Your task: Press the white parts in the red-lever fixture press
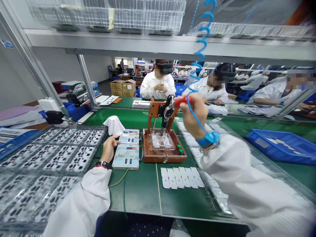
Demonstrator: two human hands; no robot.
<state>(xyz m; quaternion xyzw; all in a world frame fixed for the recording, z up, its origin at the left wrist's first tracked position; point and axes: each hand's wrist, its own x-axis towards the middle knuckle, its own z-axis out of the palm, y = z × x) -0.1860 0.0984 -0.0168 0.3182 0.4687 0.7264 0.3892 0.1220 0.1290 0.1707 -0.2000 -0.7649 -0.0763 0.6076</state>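
My right hand (195, 115), a little blurred, is closed around the red handle (181, 101) of a toggle clamp (168, 108). The clamp belongs to a brown test fixture (164, 158), whose clear plate (161, 141) sits below the clamp's plunger. A blue wristband (208, 139) with a coiled cord circles my right wrist. My left hand (109, 148) lies beside two stacked meter boxes, its fingers loosely stretched to the edge of the rear box (129, 136). Red digits glow on the front box (125, 158) too. Several thin white plates (181, 177) lie overlapped in a row before the fixture.
Clear trays (56, 149) of boards fill the left side. Another clear tray (214, 187) of white plates runs beneath my right arm. A blue bin (283, 146) stands at far right, a white cloth (114, 125) behind the meters. Co-workers (158, 82) sit across the bench.
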